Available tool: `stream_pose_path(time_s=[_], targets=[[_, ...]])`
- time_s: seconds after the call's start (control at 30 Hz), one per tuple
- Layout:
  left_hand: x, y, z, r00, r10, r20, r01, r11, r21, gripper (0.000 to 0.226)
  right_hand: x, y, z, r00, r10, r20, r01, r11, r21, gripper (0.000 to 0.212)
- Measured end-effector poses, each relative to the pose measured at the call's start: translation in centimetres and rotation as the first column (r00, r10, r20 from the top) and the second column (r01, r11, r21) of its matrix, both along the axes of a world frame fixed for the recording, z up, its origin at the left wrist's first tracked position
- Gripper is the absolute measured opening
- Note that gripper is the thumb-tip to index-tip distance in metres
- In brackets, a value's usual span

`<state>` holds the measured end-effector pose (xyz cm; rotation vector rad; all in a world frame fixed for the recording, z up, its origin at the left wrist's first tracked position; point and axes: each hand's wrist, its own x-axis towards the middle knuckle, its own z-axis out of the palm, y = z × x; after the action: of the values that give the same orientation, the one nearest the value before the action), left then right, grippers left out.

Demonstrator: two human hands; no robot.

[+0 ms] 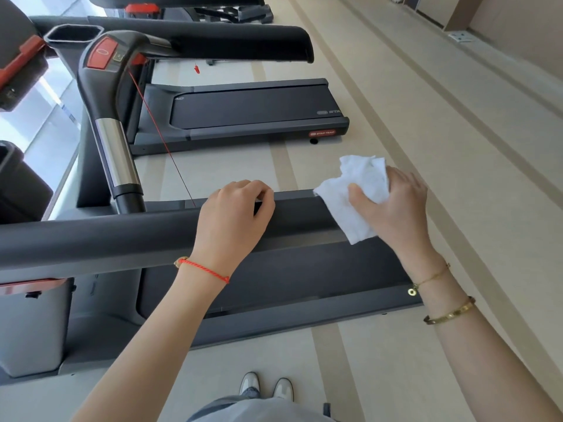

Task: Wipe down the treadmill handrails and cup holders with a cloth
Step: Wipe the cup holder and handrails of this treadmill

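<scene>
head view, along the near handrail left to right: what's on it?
Bare handrail → left hand gripping it → short bare stretch → white cloth held at the rail's end by the right hand.

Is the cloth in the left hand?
No, the right hand grips the white cloth at the end of the handrail, while the left hand rests on that rail without any cloth.

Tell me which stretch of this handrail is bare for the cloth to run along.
The handrail is bare from the left hand back to the upright post. It is crowded toward the end: left hand grips the rail and right hand holds the cloth there.
</scene>
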<state>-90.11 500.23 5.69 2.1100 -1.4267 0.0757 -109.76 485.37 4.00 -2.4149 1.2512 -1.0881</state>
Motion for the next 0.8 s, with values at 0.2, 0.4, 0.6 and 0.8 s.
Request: stream_pose_path(time_s=[0.2,0.4,0.6,0.8], targets=[[0.0,-0.2,-0.4,0.995,0.040,0.094,-0.042,0.999,0.020,0.036,-0.4,-0.8,-0.1,0.998,0.019,0.053,-0.028,0.985,0.171,0.042],[0.0,0.6,-0.1,0.998,0.013,0.060,-0.014,1.000,0.010,0.033,0.6,1.3,-0.7,0.995,0.071,0.075,-0.070,0.998,-0.004,0.034],[1.2,2.8,-0.1,0.995,0.059,0.085,-0.054,0.997,-0.062,0.024,3.2,3.6,-1.5,0.984,0.179,-0.001,-0.177,0.975,-0.135,0.050],[3.1,5.7,-0.5,0.976,0.159,0.151,-0.147,0.985,-0.087,0.023,6.2,4.8,-0.4,0.962,0.265,-0.060,-0.271,0.956,-0.116,0.054]])
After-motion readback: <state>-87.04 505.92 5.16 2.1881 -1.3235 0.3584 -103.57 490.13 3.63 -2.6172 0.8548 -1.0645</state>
